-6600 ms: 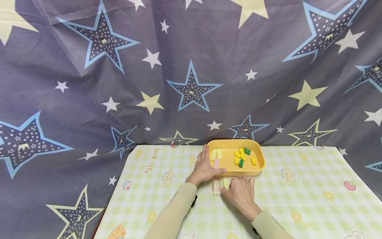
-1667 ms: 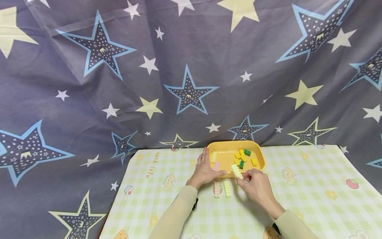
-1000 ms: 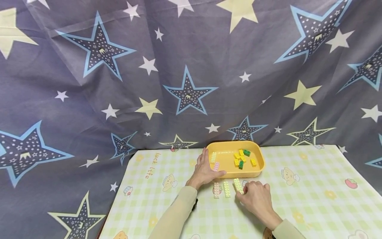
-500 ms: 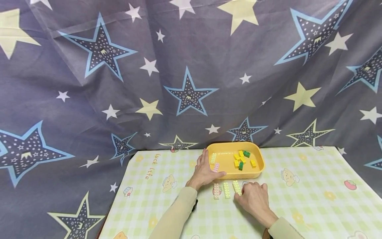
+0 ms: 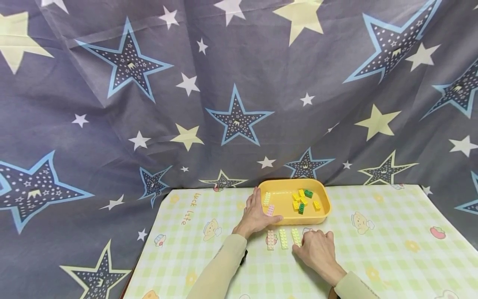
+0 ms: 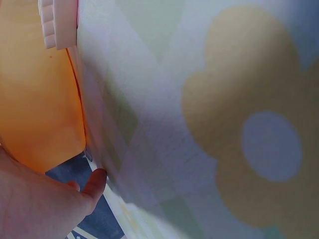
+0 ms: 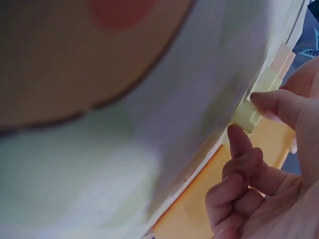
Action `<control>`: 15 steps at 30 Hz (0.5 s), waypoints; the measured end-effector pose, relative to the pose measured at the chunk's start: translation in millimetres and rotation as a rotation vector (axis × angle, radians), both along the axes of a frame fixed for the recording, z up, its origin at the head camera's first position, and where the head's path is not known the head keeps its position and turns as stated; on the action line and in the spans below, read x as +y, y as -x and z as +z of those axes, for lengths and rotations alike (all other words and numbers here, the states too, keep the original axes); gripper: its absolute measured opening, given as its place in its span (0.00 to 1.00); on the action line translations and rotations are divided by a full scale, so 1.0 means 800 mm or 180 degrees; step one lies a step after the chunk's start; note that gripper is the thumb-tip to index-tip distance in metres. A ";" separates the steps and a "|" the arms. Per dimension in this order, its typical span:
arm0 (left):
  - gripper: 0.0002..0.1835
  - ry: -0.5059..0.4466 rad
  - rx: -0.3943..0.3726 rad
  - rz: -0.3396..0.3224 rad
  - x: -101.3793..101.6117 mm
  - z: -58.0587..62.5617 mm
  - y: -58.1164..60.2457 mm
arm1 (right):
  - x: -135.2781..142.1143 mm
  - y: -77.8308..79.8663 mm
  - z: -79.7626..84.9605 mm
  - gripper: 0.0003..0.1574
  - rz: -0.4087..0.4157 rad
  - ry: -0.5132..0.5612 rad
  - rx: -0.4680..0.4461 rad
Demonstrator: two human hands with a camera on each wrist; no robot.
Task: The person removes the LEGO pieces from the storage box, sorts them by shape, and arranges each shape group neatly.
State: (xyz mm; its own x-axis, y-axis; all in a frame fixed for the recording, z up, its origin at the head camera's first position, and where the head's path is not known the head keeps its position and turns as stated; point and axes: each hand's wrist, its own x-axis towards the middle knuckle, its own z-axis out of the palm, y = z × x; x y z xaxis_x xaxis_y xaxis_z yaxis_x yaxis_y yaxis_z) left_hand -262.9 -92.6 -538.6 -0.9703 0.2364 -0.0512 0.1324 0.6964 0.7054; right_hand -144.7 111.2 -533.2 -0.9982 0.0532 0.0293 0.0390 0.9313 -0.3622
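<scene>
At the left end of the yellow tray (image 5: 298,221) rests my left hand (image 5: 255,216), its fingers straight along the side and its thumb along the front rim. My right hand (image 5: 317,251) pinches a pale yellow building brick (image 5: 295,235) on the table, thumb and index finger at its near end; the right wrist view shows this brick (image 7: 245,115) between the fingertips. Left of it lie another pale yellow brick (image 5: 283,239) and a pale pink brick (image 5: 270,240), roughly side by side in front of the tray.
Inside the tray, a pale yellow brick (image 5: 267,198) and a pink brick (image 5: 270,209) lie at the left. Several small yellow bricks (image 5: 296,205) and green bricks (image 5: 308,193) lie towards the right. A starry curtain (image 5: 239,158) hangs behind the checked tablecloth (image 5: 373,257).
My right hand has brought a pale yellow brick from the tray down onto the table, then shifted it slightly left and straighter beside the other two. My left hand stays at the tray.
</scene>
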 end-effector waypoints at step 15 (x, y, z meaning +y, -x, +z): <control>0.75 -0.0057 -0.0010 0.0005 0.000 -0.001 0.001 | 0.060 0.062 0.108 0.11 0.0311 0.0884 -0.0266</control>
State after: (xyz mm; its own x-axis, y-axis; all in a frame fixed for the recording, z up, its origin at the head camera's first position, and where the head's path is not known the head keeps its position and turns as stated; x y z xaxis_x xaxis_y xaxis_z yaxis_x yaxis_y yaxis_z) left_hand -264.1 -92.9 -539.5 -0.9705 0.2358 -0.0501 0.1290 0.6838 0.7182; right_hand -194.7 159.5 -446.5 -0.9973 -0.0488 -0.0553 -0.0056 0.7979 -0.6028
